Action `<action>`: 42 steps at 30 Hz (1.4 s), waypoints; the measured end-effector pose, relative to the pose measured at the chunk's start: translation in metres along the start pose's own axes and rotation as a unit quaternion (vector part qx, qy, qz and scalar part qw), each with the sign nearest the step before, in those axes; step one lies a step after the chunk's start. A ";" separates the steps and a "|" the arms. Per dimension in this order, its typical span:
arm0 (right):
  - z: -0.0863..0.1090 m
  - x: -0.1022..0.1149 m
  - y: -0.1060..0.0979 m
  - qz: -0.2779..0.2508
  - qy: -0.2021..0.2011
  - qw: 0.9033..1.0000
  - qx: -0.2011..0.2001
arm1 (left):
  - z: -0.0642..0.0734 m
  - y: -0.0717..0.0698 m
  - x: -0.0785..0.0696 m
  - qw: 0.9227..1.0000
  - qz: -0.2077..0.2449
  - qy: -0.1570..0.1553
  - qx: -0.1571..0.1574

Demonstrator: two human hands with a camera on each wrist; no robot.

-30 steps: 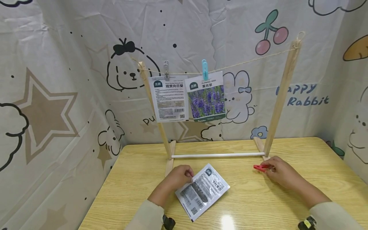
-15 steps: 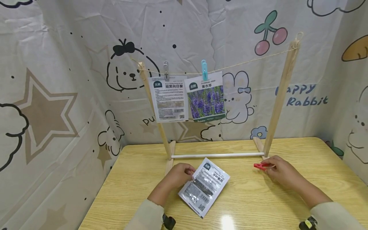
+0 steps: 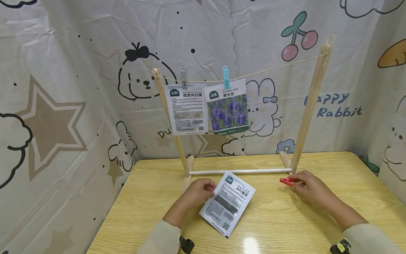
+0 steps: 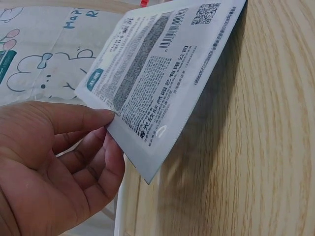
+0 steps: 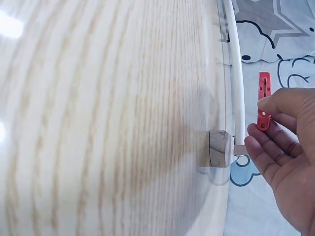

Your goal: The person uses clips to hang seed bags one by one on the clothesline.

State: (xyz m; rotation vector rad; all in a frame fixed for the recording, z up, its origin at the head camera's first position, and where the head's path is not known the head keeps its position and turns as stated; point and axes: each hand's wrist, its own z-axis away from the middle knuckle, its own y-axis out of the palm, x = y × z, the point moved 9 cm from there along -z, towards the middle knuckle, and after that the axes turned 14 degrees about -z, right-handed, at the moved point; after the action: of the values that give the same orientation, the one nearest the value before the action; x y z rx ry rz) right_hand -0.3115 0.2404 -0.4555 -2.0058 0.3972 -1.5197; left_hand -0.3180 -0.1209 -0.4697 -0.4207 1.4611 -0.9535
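Note:
My left hand (image 3: pixel 200 192) pinches a white seed packet (image 3: pixel 227 204) by its left edge, thumb on the printed side. In the left wrist view the packet (image 4: pixel 147 73) slants up over the wood-grain table, its lower edge lifted. My right hand (image 3: pixel 309 185) pinches a small red clothespin (image 3: pixel 287 181) near the foot of the right post. The right wrist view shows the clothespin (image 5: pixel 264 101) upright between thumb and fingers. On the string hang two more packets: a text-covered one (image 3: pixel 187 109) under a grey clip (image 3: pixel 183 77), and a lavender one (image 3: pixel 227 107) under a blue clothespin (image 3: pixel 226 77).
A wooden post (image 3: pixel 312 109) on the right and another post (image 3: pixel 172 120) on the left hold the string (image 3: pixel 276 67). A white rod (image 3: pixel 241 171) joins them low down. Behind the table (image 3: pixel 269 225) hangs a cartoon-printed cloth (image 3: pixel 203 28).
The left hand has raised the packet slightly away from me and tilted it up, turning it a little more upright. The right hand with the red clothespin has risen only slightly.

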 end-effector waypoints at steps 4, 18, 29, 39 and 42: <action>0.000 0.003 -0.002 0.001 -0.005 1.000 -0.006 | -0.001 -0.001 -0.001 1.000 0.005 0.009 -0.004; -0.001 0.006 -0.004 -0.008 -0.006 1.000 -0.010 | -0.001 -0.004 -0.007 0.999 0.025 0.033 -0.009; -0.001 0.008 -0.008 0.005 -0.012 1.000 -0.021 | -0.001 -0.007 -0.012 0.997 0.050 0.048 -0.016; -0.001 0.010 -0.010 0.001 -0.011 1.000 -0.023 | -0.002 -0.008 -0.014 0.997 0.066 0.046 -0.015; -0.001 0.011 -0.011 0.006 -0.014 0.999 -0.028 | -0.001 -0.009 -0.015 0.996 0.075 0.043 -0.014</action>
State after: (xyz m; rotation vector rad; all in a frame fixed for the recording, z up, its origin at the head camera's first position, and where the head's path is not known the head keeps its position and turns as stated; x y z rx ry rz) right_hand -0.3103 0.2427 -0.4401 -2.0614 0.4445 -1.4867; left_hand -0.3191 -0.1150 -0.4537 -0.2894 1.5629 -0.8408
